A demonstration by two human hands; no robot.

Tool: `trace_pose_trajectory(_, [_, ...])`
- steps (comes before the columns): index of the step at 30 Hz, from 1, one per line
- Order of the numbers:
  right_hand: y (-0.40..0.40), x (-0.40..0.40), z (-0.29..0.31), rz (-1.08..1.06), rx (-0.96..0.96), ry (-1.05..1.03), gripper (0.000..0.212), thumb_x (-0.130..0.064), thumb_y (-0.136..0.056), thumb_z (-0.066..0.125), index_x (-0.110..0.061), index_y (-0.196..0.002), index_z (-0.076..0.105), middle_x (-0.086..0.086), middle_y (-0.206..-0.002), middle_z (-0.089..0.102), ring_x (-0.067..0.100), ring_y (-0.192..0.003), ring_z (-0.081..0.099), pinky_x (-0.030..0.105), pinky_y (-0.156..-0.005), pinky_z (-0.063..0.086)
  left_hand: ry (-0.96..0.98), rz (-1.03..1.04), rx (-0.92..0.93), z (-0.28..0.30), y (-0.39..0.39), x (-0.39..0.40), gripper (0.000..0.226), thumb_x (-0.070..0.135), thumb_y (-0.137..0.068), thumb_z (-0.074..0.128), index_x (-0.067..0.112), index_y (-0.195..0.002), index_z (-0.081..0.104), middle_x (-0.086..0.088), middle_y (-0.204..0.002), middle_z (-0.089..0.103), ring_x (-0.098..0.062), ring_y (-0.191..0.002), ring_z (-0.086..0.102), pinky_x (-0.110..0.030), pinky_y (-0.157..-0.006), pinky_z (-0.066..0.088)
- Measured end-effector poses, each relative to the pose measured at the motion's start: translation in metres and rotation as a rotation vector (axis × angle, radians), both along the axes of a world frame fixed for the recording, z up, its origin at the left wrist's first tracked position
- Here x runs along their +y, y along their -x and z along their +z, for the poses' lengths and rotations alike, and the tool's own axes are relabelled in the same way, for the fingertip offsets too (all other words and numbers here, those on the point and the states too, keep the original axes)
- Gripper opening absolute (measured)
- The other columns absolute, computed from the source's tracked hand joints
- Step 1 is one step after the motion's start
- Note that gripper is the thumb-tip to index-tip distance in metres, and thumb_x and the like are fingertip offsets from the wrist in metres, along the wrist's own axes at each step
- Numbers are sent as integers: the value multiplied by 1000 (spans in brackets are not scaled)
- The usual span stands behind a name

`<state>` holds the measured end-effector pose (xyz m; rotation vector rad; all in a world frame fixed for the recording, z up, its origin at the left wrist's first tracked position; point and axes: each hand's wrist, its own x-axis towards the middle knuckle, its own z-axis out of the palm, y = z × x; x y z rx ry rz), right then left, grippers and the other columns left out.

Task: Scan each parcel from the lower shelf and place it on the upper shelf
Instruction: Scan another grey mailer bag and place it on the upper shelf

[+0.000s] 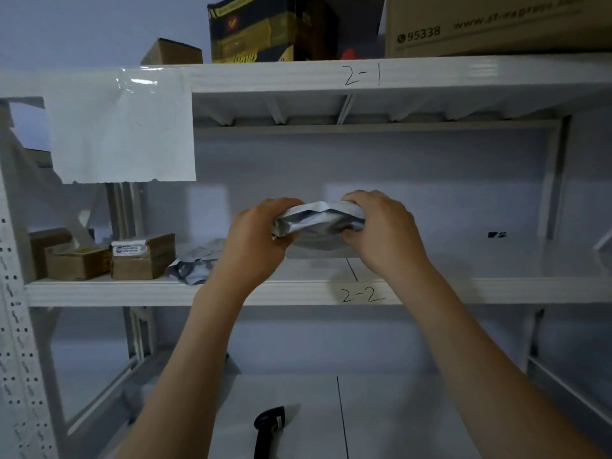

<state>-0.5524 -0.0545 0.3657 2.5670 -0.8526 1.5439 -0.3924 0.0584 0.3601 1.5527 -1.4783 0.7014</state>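
Observation:
A grey plastic mailer parcel [318, 221] is held just above the shelf marked 2-2 [298, 291], near its middle. My left hand [256, 233] grips its left end and my right hand [381, 226] grips its right end, fingers curled round it. A black handheld scanner [269, 425] lies on the lower shelf [414, 419] below my arms. Another grey mailer [195, 265] lies on the 2-2 shelf to the left of my left hand.
Cardboard boxes [142, 260] stand at the left end of the 2-2 shelf. The top shelf marked 2-1 [430, 74] carries a dark printed box [255, 28] and a big carton [496, 24]. A white sheet [122, 134] hangs taped at upper left.

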Motion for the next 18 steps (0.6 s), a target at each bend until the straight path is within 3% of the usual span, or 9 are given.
trace_pose_trajectory(5, [-42,-30,-20,-8,-57,-11,42,-12,-79,69,-22,-120,66,2,-116,66,28,-101,62,40,-85,53,45,-49,18,-23,-45,-41,43,2,-81,72,23,-119,67,4,-113,70,-18,-98,65,-14,-79,39])
trace_pose_trajectory(9, [-72,-53,-43,1,-120,-29,45,-10,-77,73,-19,-120,66,1,-120,67,29,-105,63,41,-89,53,79,-85,-1,-52,-72,-72,53,-9,-76,66,17,-122,65,-2,-120,66,-27,-104,64,-31,-87,50])
trace_pose_trajectory(14, [-99,-78,-82,-21,-133,-68,49,-5,-75,75,-15,-122,67,3,-123,67,27,-109,63,35,-92,51,40,-120,33,-85,-96,-101,61,-17,-71,59,13,-124,63,-4,-123,63,-28,-109,61,-38,-90,51])
trace_pose_trajectory(16, [-107,-87,-93,-24,-99,-94,50,-3,-73,76,-14,-121,67,4,-123,66,29,-110,62,34,-92,50,-25,-123,57,-95,-102,-108,60,-15,-70,61,12,-124,62,-8,-124,60,-32,-109,61,-43,-89,52])
trace_pose_trajectory(18, [-111,-94,-100,-42,-25,-132,52,-2,-72,76,-17,-121,67,4,-124,65,30,-111,60,34,-91,49,-120,-119,53,-107,-105,-114,54,2,-76,70,14,-127,58,-9,-127,55,-35,-110,59,-45,-90,52])
